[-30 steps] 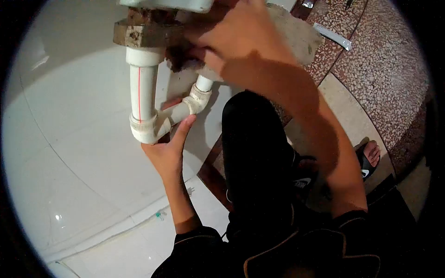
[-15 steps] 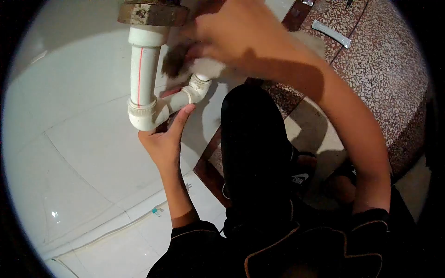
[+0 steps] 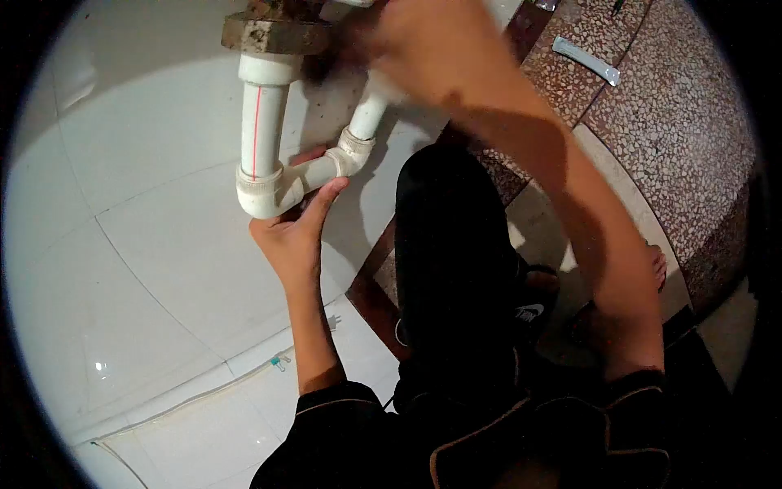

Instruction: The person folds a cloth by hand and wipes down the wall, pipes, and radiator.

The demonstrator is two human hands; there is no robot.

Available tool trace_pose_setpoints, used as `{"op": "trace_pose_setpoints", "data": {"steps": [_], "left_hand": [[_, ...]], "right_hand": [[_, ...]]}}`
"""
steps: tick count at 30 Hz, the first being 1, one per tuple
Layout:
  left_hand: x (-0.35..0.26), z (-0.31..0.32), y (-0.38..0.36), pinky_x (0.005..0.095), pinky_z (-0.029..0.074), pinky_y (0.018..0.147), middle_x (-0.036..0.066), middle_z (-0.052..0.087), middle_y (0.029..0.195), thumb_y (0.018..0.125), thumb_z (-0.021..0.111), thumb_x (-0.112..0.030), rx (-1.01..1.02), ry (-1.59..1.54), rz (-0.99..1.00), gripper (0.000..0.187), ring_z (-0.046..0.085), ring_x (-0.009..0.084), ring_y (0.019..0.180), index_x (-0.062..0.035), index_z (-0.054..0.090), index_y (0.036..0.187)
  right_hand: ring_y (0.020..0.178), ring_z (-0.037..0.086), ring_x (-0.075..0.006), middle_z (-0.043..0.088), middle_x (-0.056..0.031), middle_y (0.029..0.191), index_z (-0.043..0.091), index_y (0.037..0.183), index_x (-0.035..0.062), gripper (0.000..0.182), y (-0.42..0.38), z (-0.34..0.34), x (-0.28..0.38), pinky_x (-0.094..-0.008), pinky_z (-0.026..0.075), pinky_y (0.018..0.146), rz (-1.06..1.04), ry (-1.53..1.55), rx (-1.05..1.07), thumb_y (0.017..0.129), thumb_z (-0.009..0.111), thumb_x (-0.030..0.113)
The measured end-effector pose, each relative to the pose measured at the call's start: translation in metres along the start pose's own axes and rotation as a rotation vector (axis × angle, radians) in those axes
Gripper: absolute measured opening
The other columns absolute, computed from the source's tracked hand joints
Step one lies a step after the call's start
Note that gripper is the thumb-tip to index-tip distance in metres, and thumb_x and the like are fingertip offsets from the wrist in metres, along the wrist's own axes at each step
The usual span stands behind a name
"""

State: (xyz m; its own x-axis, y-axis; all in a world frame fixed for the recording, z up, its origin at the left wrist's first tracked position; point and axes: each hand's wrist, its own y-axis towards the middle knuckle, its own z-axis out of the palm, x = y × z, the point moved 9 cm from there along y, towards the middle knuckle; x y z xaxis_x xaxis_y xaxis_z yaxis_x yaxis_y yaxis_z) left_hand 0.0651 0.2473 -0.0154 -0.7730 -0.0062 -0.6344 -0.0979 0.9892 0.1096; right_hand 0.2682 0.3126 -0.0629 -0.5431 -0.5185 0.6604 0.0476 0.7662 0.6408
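A white plastic pipe [image 3: 262, 134] with a red line runs down from a worn metal fitting [image 3: 273, 34]. It turns through an elbow into a short cross piece, then through a second elbow to another length of pipe. My left hand [image 3: 292, 236] grips the pipe from below, its thumb along the cross piece and its other fingers mostly hidden behind. Above the second elbow, my right hand [image 3: 415, 49] is smeared by motion beside the metal fitting. Its fingers look curled around a dark, blurred thing that I cannot identify.
Pale wall tiles [image 3: 155, 204] lie behind the pipe. A thin hose or cable with a teal clip [image 3: 278, 362] runs along the lower left. My bent knee [image 3: 444, 196] is close below the pipe. A silvery strip [image 3: 586, 60] lies on the speckled floor.
My right hand has moved up and slightly right, uncovering more of the second pipe length. My left hand keeps its grip, and the view has shifted slightly.
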Motion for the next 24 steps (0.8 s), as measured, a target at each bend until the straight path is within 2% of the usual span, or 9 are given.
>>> {"op": "trace_pose_setpoints", "data": {"steps": [5,7,8,12,15,17,19,22,24], "left_hand": [[-0.004,0.000,-0.003,0.0275,0.049,0.081,0.009,0.068,0.093,0.074,0.079,-0.005,-0.006,0.000,0.078,0.032,0.063,0.0150,0.084,0.0071,0.067,0.100],[0.001,-0.003,-0.005,0.0275,0.049,0.081,0.009,0.068,0.093,0.074,0.079,-0.005,-0.022,0.036,0.025,0.032,0.063,0.0149,0.084,0.0073,0.067,0.100],[0.005,-0.002,-0.005,0.0274,0.049,0.081,0.009,0.068,0.094,0.074,0.079,-0.005,-0.026,0.070,-0.019,0.032,0.063,0.0148,0.084,0.0076,0.067,0.100],[0.004,-0.001,-0.003,0.0228,0.048,0.074,0.006,0.068,0.092,0.073,0.079,-0.002,-0.011,0.156,0.047,0.028,0.061,0.0105,0.079,0.0052,0.068,0.098],[-0.001,0.000,-0.002,0.0225,0.048,0.074,0.005,0.068,0.089,0.073,0.079,-0.001,-0.049,-0.031,0.070,0.027,0.060,0.0100,0.078,0.0056,0.068,0.097],[0.001,0.002,-0.001,0.0224,0.047,0.075,0.004,0.068,0.090,0.073,0.079,-0.001,-0.029,-0.055,0.055,0.027,0.060,0.0101,0.079,0.0052,0.068,0.096],[0.006,-0.002,-0.002,0.0221,0.047,0.075,0.004,0.068,0.091,0.073,0.079,-0.001,-0.005,0.042,0.036,0.027,0.060,0.0099,0.080,0.0050,0.068,0.096],[0.005,0.000,-0.003,0.0216,0.047,0.074,0.004,0.068,0.090,0.073,0.079,-0.001,-0.013,0.088,0.037,0.026,0.060,0.0096,0.079,0.0047,0.069,0.096],[0.001,0.001,-0.002,0.0213,0.047,0.074,0.004,0.068,0.089,0.073,0.079,-0.001,-0.029,0.011,0.064,0.026,0.060,0.0095,0.079,0.0046,0.069,0.096]], "right_hand": [[0.078,0.067,-0.0274,0.068,-0.0094,0.081,0.071,0.089,0.0169,0.015,-0.007,0.021,-0.009,-0.0394,0.053,0.073,0.169,0.091,0.253,0.080,0.059,0.019],[0.065,0.064,-0.0320,0.067,-0.0163,0.079,0.072,0.087,0.0036,0.017,0.003,-0.021,0.001,-0.0413,0.051,0.061,-0.129,0.071,-0.204,0.076,0.063,0.011],[0.074,0.066,-0.0313,0.068,-0.0142,0.082,0.072,0.094,0.0087,0.020,0.010,0.009,0.005,-0.0438,0.051,0.072,-0.028,-0.055,-0.001,0.079,0.060,0.014],[0.084,0.067,-0.0308,0.070,-0.0123,0.085,0.073,0.094,0.0144,0.022,-0.003,0.038,0.022,-0.0471,0.051,0.083,0.123,-0.028,0.255,0.079,0.057,0.017],[0.081,0.067,-0.0307,0.069,-0.0130,0.085,0.074,0.090,0.0154,0.020,-0.003,-0.002,0.003,-0.0483,0.045,0.090,0.034,0.218,-0.060,0.078,0.058,0.019],[0.080,0.067,-0.0293,0.069,-0.0131,0.086,0.074,0.090,0.0158,0.019,-0.008,-0.001,-0.005,-0.0472,0.046,0.087,0.145,0.216,-0.059,0.077,0.060,0.020],[0.083,0.066,-0.0261,0.069,-0.0059,0.089,0.072,0.096,0.0216,0.020,-0.006,0.029,0.054,-0.0460,0.051,0.078,-0.014,-0.262,0.332,0.082,0.060,0.025],[0.089,0.065,-0.0245,0.069,-0.0044,0.085,0.072,0.094,0.0215,0.018,-0.006,0.032,0.017,-0.0459,0.049,0.083,0.101,-0.163,0.270,0.082,0.060,0.028],[0.096,0.063,-0.0235,0.068,-0.0048,0.083,0.072,0.089,0.0203,0.016,-0.001,0.003,-0.012,-0.0496,0.045,0.089,0.216,0.372,-0.042,0.082,0.060,0.029]]}}
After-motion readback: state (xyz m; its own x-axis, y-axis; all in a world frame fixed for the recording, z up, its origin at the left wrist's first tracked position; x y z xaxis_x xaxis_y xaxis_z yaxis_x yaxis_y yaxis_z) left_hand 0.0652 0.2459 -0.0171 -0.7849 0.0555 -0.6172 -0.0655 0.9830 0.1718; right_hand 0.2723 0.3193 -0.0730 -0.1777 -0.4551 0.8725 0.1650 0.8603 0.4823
